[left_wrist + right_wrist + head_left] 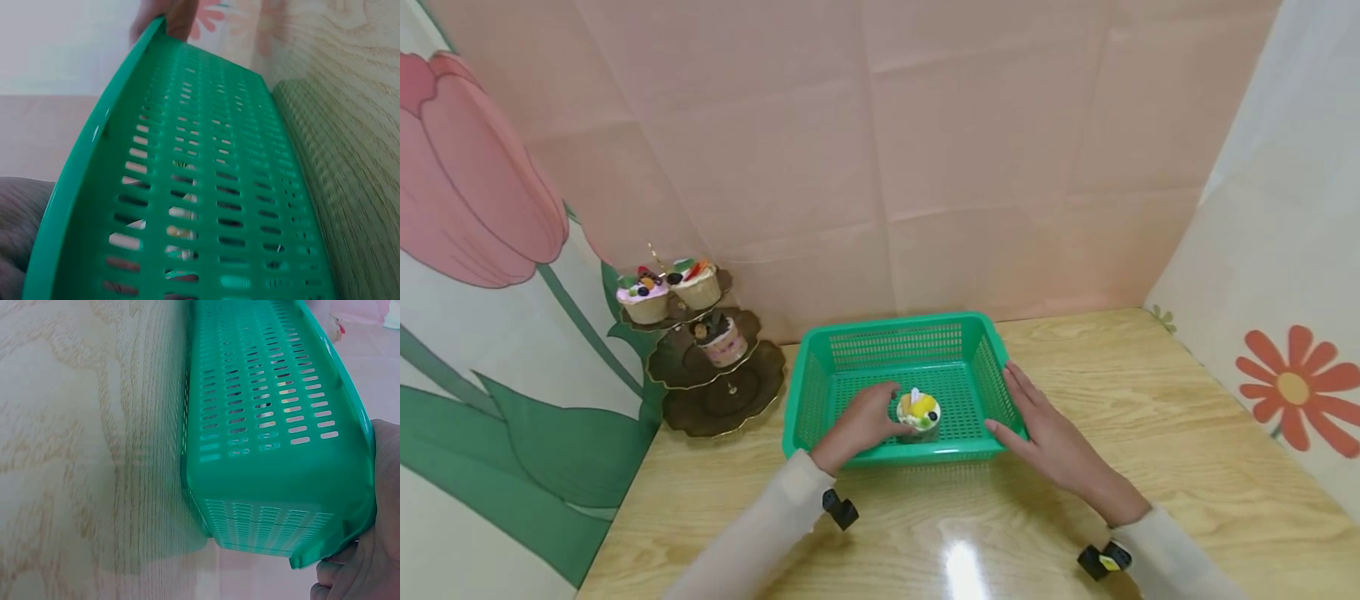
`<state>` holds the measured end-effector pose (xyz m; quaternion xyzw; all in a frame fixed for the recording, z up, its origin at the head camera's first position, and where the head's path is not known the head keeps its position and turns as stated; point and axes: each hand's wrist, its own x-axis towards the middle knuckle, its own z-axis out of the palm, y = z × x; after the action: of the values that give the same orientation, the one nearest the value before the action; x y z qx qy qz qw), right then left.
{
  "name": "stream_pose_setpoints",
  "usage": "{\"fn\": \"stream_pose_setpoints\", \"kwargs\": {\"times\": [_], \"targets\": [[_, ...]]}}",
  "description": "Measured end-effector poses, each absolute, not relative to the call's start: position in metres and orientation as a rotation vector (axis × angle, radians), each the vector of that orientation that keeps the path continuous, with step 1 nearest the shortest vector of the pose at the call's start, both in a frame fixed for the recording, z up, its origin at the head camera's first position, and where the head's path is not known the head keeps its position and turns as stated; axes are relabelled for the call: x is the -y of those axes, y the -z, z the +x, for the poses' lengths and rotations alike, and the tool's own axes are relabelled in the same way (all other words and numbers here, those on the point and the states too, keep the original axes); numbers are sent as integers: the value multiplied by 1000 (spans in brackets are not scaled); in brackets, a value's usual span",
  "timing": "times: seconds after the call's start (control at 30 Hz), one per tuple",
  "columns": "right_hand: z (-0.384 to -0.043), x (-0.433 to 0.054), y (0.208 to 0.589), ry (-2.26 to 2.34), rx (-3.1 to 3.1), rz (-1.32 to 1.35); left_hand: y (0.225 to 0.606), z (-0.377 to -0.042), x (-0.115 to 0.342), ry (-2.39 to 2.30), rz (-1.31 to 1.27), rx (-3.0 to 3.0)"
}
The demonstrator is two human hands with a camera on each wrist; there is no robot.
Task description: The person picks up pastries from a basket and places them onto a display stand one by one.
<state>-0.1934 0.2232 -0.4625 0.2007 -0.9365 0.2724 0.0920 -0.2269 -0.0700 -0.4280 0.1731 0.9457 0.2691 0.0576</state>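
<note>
A small dessert cup (919,413), topped with white cream, yellow fruit and a dark berry, stands upright in a green plastic basket (895,321). From its left side my left hand (867,419) holds the cup, thumb in front and fingers toward the back; some fingertips are hidden. My right hand (1054,429) grips the basket's right rim, thumb on the inner side. In the right wrist view, curled fingers (340,572) of that hand reach under the rim. Through the basket's slots in the left wrist view, only bits of the contents show.
Left of the basket stands a dark three-tier stand (730,408) with gold edges. Two fruit-topped cupcakes (643,300) sit on its top tier, and a pink layered dessert cup (724,342) on the middle one. A pink backdrop rises behind the wooden table (1150,400).
</note>
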Motion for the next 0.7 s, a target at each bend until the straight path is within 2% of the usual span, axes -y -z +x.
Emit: {"fn": "stream_pose_setpoints", "kwargs": {"times": [0.3,0.7], "targets": [[-194,-224,460,-821,2786,599,432,-232,58,-878,603,-2818],[-195,-221,460,-826,2815,587,432,-231,58,-855,542,-2825]]}}
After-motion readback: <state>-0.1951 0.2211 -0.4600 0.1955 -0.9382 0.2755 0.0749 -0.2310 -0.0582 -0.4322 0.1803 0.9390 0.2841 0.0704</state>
